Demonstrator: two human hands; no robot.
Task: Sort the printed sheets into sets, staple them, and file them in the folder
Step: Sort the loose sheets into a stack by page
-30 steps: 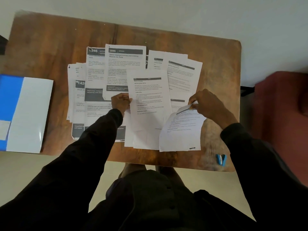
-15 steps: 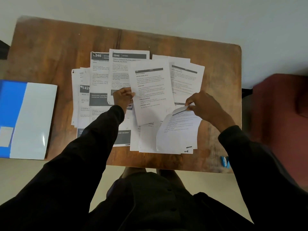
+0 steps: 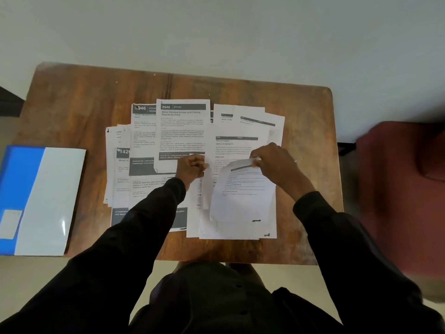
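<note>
surface: wooden table (image 3: 72,112); sheets (image 3: 183,131) overlapping across its middle; blue-and-white folder (image 3: 48,201) at its left edge | room: pale floor (image 3: 216,32); red seat (image 3: 397,189) to the right | left hand (image 3: 191,168): curled, seemingly pinching the middle sheet (image 3: 237,150) by its edge | right hand (image 3: 274,162): pinches the top of a bowed sheet (image 3: 243,196)
</note>
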